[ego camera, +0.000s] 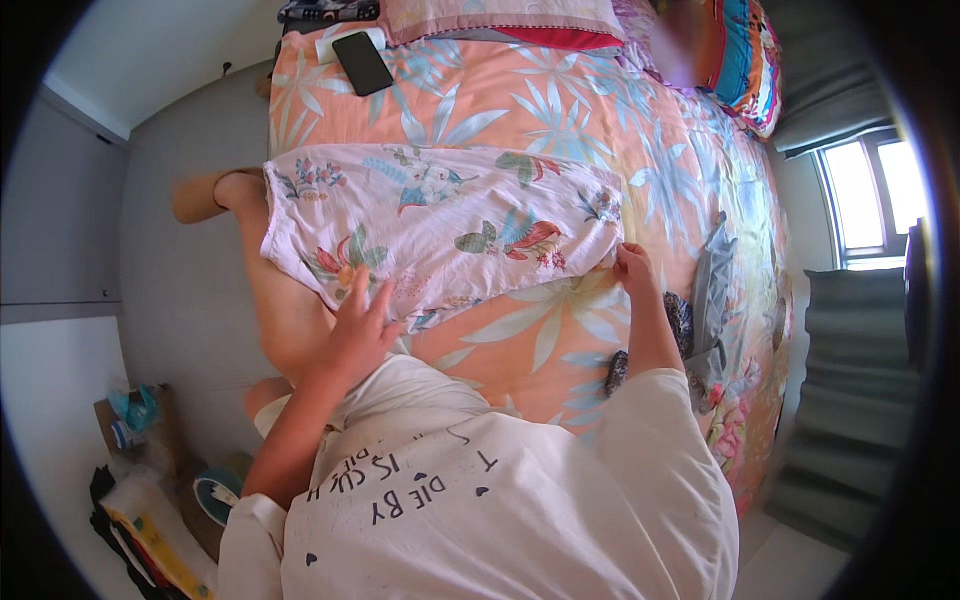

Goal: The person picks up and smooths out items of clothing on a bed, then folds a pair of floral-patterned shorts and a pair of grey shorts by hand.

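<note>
A white cloth garment (435,217) with a floral print lies spread over the bed in front of me, with an elastic-looking gathered edge at its left end. My left hand (365,330) hovers at or just above its near left part, fingers spread; contact cannot be told. At the cloth's right near corner, my right hand (632,264) pinches the edge between thumb and fingers. Beneath the cloth is an orange bedsheet (525,330) with a pale leaf print.
A dark smartphone (363,64) rests at the bed's far left, near a pink pillow (502,19). Grey clothing (712,277) lies on the right side. A colourful pillow (739,67) is at the far right. Boxes and bags (142,427) stand on the floor at lower left.
</note>
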A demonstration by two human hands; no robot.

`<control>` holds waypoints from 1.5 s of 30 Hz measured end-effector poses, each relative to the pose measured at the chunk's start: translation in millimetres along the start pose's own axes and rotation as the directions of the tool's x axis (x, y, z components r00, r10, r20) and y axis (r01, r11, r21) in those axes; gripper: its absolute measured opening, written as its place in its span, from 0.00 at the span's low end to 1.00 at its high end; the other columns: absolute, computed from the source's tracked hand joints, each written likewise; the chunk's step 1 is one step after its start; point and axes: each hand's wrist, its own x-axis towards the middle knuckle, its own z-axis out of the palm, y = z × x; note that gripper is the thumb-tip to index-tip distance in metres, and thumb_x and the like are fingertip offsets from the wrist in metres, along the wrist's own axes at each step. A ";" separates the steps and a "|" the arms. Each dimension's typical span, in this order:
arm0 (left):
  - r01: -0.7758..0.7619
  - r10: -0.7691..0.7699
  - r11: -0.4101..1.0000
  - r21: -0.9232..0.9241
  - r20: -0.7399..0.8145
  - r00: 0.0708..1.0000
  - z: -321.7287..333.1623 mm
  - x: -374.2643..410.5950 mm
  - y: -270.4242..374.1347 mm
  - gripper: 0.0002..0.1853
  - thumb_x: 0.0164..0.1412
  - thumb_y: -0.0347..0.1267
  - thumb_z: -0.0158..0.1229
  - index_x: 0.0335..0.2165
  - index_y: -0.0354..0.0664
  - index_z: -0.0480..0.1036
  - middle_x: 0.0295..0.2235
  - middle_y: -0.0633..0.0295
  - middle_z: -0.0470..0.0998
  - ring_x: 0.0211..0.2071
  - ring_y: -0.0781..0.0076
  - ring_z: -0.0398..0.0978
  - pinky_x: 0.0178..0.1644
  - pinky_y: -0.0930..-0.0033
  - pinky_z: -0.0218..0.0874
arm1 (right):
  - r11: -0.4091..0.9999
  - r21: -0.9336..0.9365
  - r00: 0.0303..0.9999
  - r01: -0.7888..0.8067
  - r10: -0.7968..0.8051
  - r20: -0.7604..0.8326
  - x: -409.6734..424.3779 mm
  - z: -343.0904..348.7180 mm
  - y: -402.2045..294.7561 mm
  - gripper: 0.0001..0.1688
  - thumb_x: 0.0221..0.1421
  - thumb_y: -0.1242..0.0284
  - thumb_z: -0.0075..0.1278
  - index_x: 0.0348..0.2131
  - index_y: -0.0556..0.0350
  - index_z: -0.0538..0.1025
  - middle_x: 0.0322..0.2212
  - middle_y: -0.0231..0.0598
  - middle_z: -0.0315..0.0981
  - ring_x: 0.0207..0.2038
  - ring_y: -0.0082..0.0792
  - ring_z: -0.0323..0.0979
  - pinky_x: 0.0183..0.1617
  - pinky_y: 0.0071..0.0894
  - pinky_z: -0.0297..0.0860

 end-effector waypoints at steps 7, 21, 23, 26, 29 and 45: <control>-0.078 0.137 0.973 0.216 -0.276 0.951 -26.4 -80.8 1.1 0.21 0.52 0.28 0.55 0.45 0.30 0.67 0.50 0.42 0.63 0.47 0.43 0.65 0.53 0.51 0.56 | 0.988 -0.076 0.987 0.135 -0.127 0.100 9.4 -12.3 9.2 0.08 0.51 0.73 0.55 0.31 0.53 0.71 0.20 0.27 0.67 0.19 0.19 0.63 0.21 0.18 0.60; -0.158 0.240 0.957 0.245 -0.355 0.904 -31.3 -73.2 4.0 0.12 0.48 0.26 0.54 0.34 0.32 0.72 0.39 0.50 0.70 0.36 0.48 0.67 0.41 0.53 0.60 | 0.813 -0.535 0.921 0.230 -0.360 -0.151 -36.8 42.0 -54.5 0.17 0.49 0.64 0.56 0.22 0.59 0.69 0.17 0.35 0.65 0.18 0.24 0.64 0.17 0.26 0.60; -0.175 0.260 0.953 0.247 -0.371 0.892 -31.1 -74.4 4.5 0.12 0.48 0.26 0.54 0.34 0.32 0.72 0.39 0.51 0.70 0.37 0.47 0.68 0.41 0.53 0.60 | 0.794 -0.605 0.961 0.063 -0.212 -0.178 -31.4 32.8 -55.8 0.21 0.48 0.60 0.56 0.24 0.62 0.71 0.20 0.41 0.70 0.21 0.32 0.69 0.22 0.31 0.65; -0.188 0.279 0.948 0.256 -0.386 0.879 -29.9 -73.1 5.5 0.11 0.47 0.26 0.55 0.33 0.32 0.72 0.39 0.51 0.70 0.37 0.48 0.68 0.41 0.53 0.61 | 0.513 -0.854 0.839 -0.093 -0.421 -0.345 -17.3 10.5 -23.2 0.29 0.48 0.54 0.53 0.31 0.68 0.74 0.28 0.52 0.75 0.28 0.45 0.74 0.31 0.41 0.70; -0.180 0.266 0.955 0.237 -0.405 0.875 -31.2 -78.0 5.1 0.11 0.48 0.26 0.55 0.33 0.33 0.72 0.39 0.51 0.70 0.37 0.49 0.69 0.42 0.54 0.61 | 0.446 -0.876 0.747 -0.186 -0.515 -0.421 -23.1 6.4 0.4 0.36 0.50 0.49 0.48 0.37 0.69 0.75 0.37 0.64 0.72 0.42 0.57 0.72 0.46 0.49 0.67; 0.328 -0.259 0.699 -0.636 0.202 0.945 -86.8 -239.3 39.7 0.09 0.55 0.22 0.55 0.37 0.37 0.74 0.30 0.63 0.78 0.32 0.76 0.73 0.39 0.74 0.64 | 0.476 -0.182 0.270 0.860 -0.122 0.955 -329.2 197.0 41.4 0.08 0.49 0.72 0.57 0.30 0.57 0.76 0.25 0.35 0.72 0.31 0.21 0.69 0.37 0.25 0.66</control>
